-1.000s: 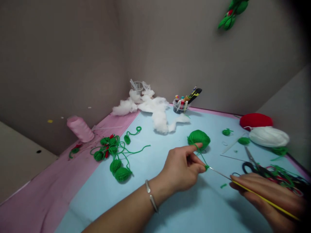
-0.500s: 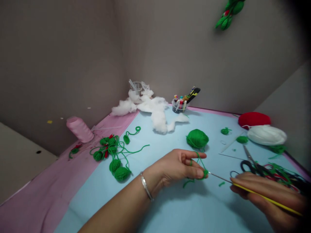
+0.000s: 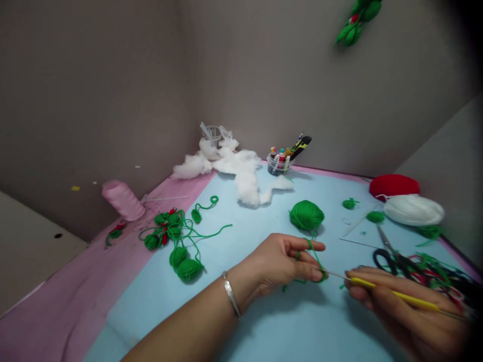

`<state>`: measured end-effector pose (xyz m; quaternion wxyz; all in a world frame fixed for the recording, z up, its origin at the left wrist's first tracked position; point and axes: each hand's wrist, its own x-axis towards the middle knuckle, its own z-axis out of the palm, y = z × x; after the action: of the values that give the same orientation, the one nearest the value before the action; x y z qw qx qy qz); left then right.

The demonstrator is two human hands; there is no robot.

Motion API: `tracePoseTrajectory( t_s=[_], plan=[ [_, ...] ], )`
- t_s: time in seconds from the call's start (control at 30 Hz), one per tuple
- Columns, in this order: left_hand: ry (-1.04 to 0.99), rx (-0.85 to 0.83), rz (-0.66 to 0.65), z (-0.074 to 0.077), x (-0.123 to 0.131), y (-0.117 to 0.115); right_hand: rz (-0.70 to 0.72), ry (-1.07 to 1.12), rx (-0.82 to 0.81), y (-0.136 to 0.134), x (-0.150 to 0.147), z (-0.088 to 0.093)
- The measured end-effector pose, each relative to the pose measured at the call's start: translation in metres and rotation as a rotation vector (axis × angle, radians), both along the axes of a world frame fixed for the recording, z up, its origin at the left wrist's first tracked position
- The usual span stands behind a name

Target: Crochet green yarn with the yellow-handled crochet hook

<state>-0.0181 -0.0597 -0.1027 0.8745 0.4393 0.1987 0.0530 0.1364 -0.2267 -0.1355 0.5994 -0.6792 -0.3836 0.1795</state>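
Between thumb and fingers, my left hand (image 3: 292, 259) pinches a small piece of green crochet work (image 3: 320, 275). A strand of green yarn loops over its raised index finger, with the green yarn ball (image 3: 307, 215) just beyond it. My right hand (image 3: 403, 301) grips a crochet hook (image 3: 390, 292) by its yellow handle. The thin metal shaft reaches left to the piece at my left fingertips; whether the hook's tip is inside a stitch is too small to tell.
White stuffing (image 3: 247, 181) and a tub of pens (image 3: 279, 163) stand at the back. Scissors (image 3: 388, 251), yarn scraps (image 3: 430, 266), a red skein (image 3: 394, 187) and a white skein (image 3: 414, 209) lie right. Green crocheted pieces (image 3: 188, 270) and a pink thread cone (image 3: 123, 200) are left.
My right hand has moved left with the crochet hook, closer to my left hand. The left hand has shifted slightly right, still pinching the green piece.
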Motion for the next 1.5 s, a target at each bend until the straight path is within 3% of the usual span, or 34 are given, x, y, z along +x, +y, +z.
tracePoseTrajectory(
  t_s=[0.1, 0.2, 0.33, 0.43, 0.6, 0.8, 0.93, 1.13, 1.37, 1.5],
  plan=[
    [0.017, -0.027, 0.007, 0.001, 0.003, -0.009, 0.059, 0.09, -0.001, 0.01, -0.016, 0.003],
    [-0.001, -0.039, 0.076, 0.002, 0.005, -0.016, -0.058, 0.178, 0.004, 0.017, -0.027, 0.007],
    [0.0, -0.053, 0.138, 0.005, 0.006, -0.018, -0.167, 0.665, -0.052, 0.021, -0.028, 0.011],
    [0.023, -0.02, 0.151, 0.004, 0.006, -0.017, -0.172, 0.881, -0.082, 0.021, -0.026, 0.012],
    [0.016, 0.009, 0.173, 0.001, 0.005, -0.021, -0.095, 0.929, -0.002, 0.021, -0.026, 0.007],
    [0.038, -0.018, 0.216, 0.0, 0.006, -0.025, -0.153, 1.063, -0.035, 0.022, -0.031, 0.008],
    [0.041, -0.027, 0.213, 0.001, 0.006, -0.025, -0.081, 0.949, -0.058, 0.022, -0.033, 0.014],
    [0.045, 0.006, 0.253, 0.003, 0.006, -0.025, -0.128, 0.661, -0.006, 0.021, -0.032, 0.014],
    [0.058, -0.106, 0.184, 0.003, 0.005, -0.025, -0.052, -0.083, 0.057, 0.007, -0.017, -0.012],
    [0.076, -0.147, 0.163, 0.005, 0.004, -0.025, -0.144, -0.059, 0.085, 0.005, -0.02, -0.018]
  ],
)
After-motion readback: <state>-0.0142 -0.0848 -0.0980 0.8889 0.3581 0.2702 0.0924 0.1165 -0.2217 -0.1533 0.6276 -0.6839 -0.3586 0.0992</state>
